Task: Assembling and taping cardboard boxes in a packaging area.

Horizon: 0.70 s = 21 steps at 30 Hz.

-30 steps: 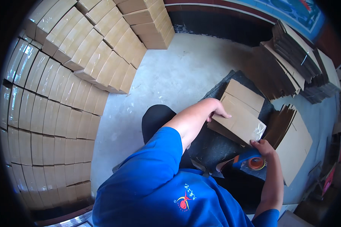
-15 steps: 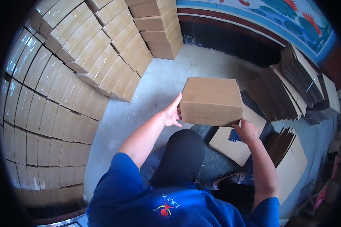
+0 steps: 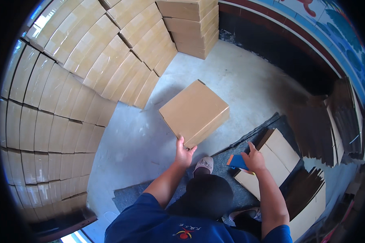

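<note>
A closed brown cardboard box (image 3: pixel 195 108) is in front of me, turned at an angle. I cannot tell whether it rests on the floor or is just above it. At its near corner my left hand (image 3: pixel 184 154) grips the box, thumb and fingers apart on either side of the edge. Off to the right, my right hand (image 3: pixel 254 160) is closed on a blue tape dispenser (image 3: pixel 237 161) with an orange edge, its index finger stretched forward. Beneath that hand lie flat cardboard sheets (image 3: pixel 275 162); part of the dispenser is hidden by my fingers.
Tall stacks of taped cartons (image 3: pixel 54 87) line the left side, with more cartons (image 3: pixel 186 28) at the back. Piles of flattened cardboard (image 3: pixel 332 121) stand at the right. A dark mat (image 3: pixel 227 154) lies under my feet. A painted wall (image 3: pixel 296 16) closes off the far right.
The box has moved left and turned, and my right hand has let go of it. That hand has taken hold of the blue tape dispenser, which lay on the cardboard sheets.
</note>
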Available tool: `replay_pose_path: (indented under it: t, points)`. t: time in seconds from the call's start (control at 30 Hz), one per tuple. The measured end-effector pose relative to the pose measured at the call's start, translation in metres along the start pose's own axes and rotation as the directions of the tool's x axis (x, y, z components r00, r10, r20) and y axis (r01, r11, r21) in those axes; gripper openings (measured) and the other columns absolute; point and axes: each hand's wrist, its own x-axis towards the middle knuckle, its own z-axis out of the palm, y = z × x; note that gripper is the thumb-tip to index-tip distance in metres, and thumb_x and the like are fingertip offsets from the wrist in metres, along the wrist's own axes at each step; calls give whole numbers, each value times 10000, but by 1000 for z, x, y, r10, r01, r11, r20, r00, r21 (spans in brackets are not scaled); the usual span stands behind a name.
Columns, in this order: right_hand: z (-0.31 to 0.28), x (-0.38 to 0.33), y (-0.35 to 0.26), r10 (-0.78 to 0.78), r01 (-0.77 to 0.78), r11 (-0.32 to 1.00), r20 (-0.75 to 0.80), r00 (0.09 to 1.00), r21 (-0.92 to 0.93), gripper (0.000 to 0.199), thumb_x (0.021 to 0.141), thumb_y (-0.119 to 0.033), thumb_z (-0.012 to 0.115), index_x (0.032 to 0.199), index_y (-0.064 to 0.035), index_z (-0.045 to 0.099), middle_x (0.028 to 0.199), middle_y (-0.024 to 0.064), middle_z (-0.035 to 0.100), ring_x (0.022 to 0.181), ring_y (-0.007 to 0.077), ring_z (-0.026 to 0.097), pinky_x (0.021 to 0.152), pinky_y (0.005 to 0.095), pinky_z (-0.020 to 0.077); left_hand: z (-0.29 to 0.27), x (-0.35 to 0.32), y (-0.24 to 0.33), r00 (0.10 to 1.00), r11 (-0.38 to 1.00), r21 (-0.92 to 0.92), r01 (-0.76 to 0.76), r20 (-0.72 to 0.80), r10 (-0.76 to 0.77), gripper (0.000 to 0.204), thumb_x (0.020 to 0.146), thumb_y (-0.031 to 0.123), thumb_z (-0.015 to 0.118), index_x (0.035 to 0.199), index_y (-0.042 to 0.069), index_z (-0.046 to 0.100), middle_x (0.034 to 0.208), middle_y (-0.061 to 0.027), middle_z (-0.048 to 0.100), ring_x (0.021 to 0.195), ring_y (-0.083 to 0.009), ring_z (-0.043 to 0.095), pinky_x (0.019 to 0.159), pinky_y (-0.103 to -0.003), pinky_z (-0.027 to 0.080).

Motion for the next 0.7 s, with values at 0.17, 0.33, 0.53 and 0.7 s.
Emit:
replay_pose_path:
  t: [0.17,0.33,0.53,0.7]
  points:
    - [27,-16,31,61,-65,998,132,989,28,689,824,-376,678,1390,-61,442,748,141,691,739,339,683,709,458,536,50,103,32,976,987,25,-158,-150,160,932,784,567,664,1497,269,143,1514,-38,243,1377,-297,249,1081,-512,270]
    - [43,-37,41,178,-197,979,275,945,44,659,815,-394,680,1357,-68,493,716,136,688,722,332,688,715,448,541,95,195,70,944,981,29,-194,-268,195,1076,773,567,697,1530,189,31,1544,-58,204,1383,-261,261,1092,-499,269]
    - [48,-35,34,204,-227,973,303,931,40,512,825,-380,670,1249,-107,581,751,138,694,751,327,689,745,444,542,136,267,96,893,980,-109,-169,-437,105,567,937,415,578,1374,102,398,1362,-63,450,1163,-178,480,982,-327,384]
    - [42,-29,25,180,-204,975,236,955,82,414,828,-357,672,1161,-114,630,727,125,688,710,318,687,709,433,546,138,300,106,962,957,-132,-260,-123,244,248,939,321,548,1092,128,519,1141,15,533,1037,-116,487,942,-295,378]
